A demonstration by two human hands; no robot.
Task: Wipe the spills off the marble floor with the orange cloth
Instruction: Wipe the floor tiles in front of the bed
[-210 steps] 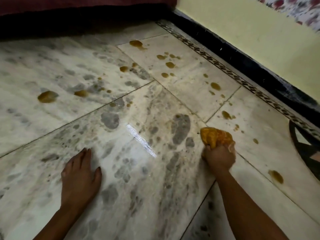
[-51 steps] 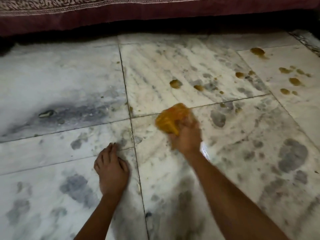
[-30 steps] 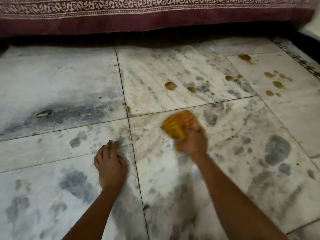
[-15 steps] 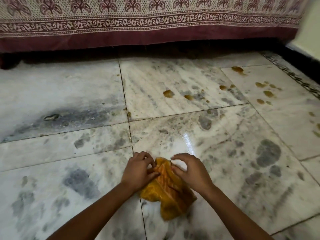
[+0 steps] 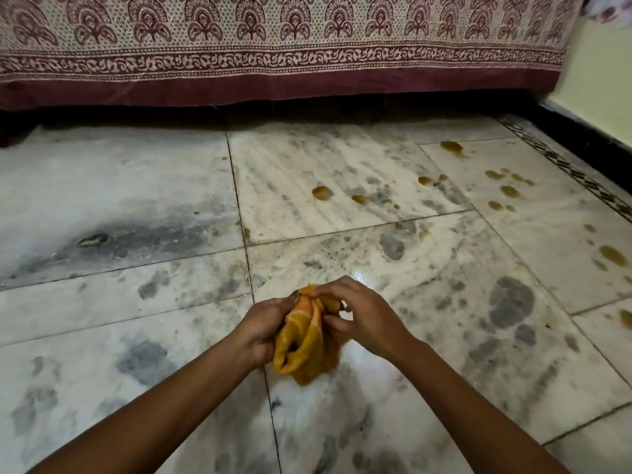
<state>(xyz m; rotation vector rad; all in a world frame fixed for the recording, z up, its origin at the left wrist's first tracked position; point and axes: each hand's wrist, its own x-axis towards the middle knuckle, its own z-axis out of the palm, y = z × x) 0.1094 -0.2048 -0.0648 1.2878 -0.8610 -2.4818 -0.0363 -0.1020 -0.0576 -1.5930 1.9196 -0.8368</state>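
The orange cloth hangs bunched between both hands just above the marble floor, low in the middle of the head view. My left hand grips its left side and my right hand pinches its top and right side. Brown spills lie further away: a larger drop and a smaller one on the middle tile, a cluster of several drops to the right, and more drops at the right edge.
A patterned maroon bedcover hangs along the back with a dark gap beneath it. A black skirting and a cream wall run along the right. A dark smudge marks the left tile.
One second ago my right hand alone rubbed the cloth on the floor while the left hand lay flat. Both hands have since lifted and gathered the cloth closer to me, bunching it tighter.
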